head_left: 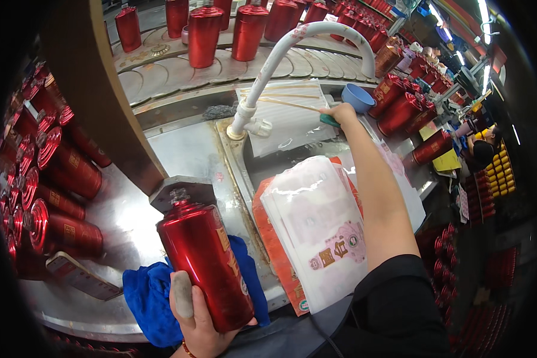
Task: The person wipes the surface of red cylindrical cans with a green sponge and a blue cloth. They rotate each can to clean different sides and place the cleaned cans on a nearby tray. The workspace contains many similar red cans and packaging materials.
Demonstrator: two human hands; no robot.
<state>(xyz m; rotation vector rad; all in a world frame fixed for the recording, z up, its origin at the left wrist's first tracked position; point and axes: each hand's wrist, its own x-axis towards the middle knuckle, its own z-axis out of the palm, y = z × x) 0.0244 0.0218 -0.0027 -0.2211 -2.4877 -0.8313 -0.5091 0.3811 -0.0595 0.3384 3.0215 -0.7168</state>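
Observation:
My left hand (192, 316) grips a shiny red bottle (200, 256) near its base. The bottle leans, its clear knobbed top pointing away from me; a grey cover sits on one finger. Beneath it lies a crumpled blue cloth (146, 298). My right hand (342, 113) reaches far over the sink, fingers closed at the end of a thin wooden stick (289, 104). Something small and green (329, 120) shows below those fingers; its kind is unclear. White translucent sheets (298, 134) lie under the stick. Nearer me is a stack of printed label sheets (316, 221) on a red-orange sheet (275, 238).
A white curved faucet (262, 83) arches over the sink, beside a blue bowl (358, 97). A brown post (101, 89) rises at left. Red bottles (65, 161) crowd the left; others (204, 36) stand on a plated conveyor (185, 77). A phone (83, 275) lies at left.

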